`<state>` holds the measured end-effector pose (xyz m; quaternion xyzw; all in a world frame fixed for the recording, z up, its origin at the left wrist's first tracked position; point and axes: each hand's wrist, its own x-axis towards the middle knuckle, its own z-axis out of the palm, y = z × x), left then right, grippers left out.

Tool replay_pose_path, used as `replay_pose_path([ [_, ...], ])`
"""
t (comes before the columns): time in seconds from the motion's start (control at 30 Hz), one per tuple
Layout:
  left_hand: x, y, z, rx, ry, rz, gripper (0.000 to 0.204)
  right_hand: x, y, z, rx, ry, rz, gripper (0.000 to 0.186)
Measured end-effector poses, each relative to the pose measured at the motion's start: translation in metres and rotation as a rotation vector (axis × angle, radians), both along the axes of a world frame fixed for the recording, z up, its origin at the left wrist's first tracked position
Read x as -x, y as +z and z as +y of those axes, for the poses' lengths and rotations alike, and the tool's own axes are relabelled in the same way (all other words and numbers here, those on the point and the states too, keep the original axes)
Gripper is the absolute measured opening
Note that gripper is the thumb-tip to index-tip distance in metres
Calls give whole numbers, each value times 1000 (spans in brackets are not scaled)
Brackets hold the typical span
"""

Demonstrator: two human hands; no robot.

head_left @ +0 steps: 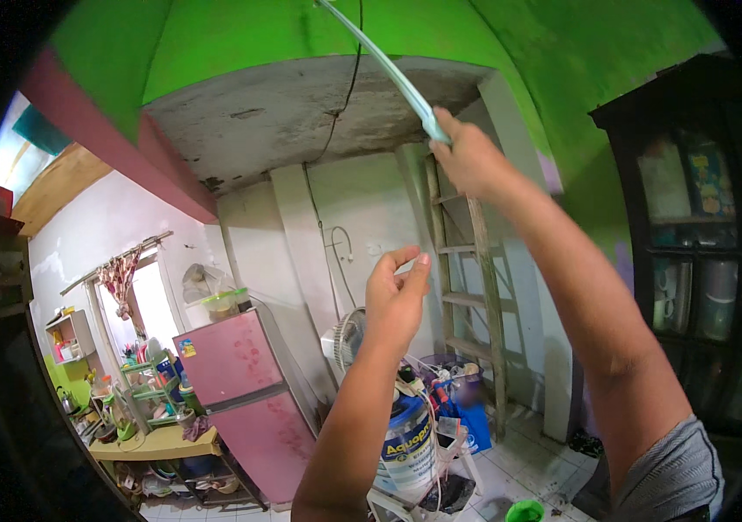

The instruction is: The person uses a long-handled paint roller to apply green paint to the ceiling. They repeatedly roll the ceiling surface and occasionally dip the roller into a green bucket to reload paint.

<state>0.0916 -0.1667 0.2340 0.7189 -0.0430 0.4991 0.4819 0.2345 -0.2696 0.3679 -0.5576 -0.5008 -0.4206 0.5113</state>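
Raised high at the upper middle, my right hand [474,157] is closed around the lower end of a long, pale blue-green pole [397,80]. From my grip the pole slants up and left across the green wall [258,39], and its far end runs out at the top edge of the view. Lower and a little to the left, my left hand [395,296] is held up in mid-air, fingers curled and thumb tip close to the index finger. Nothing shows between those fingers, and the hand is apart from the pole.
A wooden ladder [467,300] leans beyond my hands. Below are a paint bucket [410,444], a fan [349,337] and a green container [525,511]. A pink fridge [258,426] and a cluttered counter [158,446] stand left; a dark glass-fronted cabinet [641,165] stands right. A black cable [354,78] hangs overhead.
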Motion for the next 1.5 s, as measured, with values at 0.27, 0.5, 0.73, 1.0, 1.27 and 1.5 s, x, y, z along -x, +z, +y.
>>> replay_pose_path([
  [0.27, 20, -7, 23, -107, 55, -88, 45, 39, 111, -20, 123, 22, 225, 57],
  [0.5, 30, -18, 39, -48, 51, -23, 44, 35, 31, -46, 140, 15, 79, 58],
  [0.73, 31, -19, 44, 5, 39, 51, 44, 20, -22, -60, 91, -41, 52, 58],
  [1.0, 16, -28, 48, -58, 36, -21, 43, 50, 100, -22, 150, -23, 160, 55],
  [1.27, 29, -31, 61, 114, 6, 92, 46, 65, 52, -35, 193, -42, 155, 56],
  [1.5, 9, -25, 79, 192, -182, 61, 51, 45, -141, -59, 167, -63, -15, 60],
])
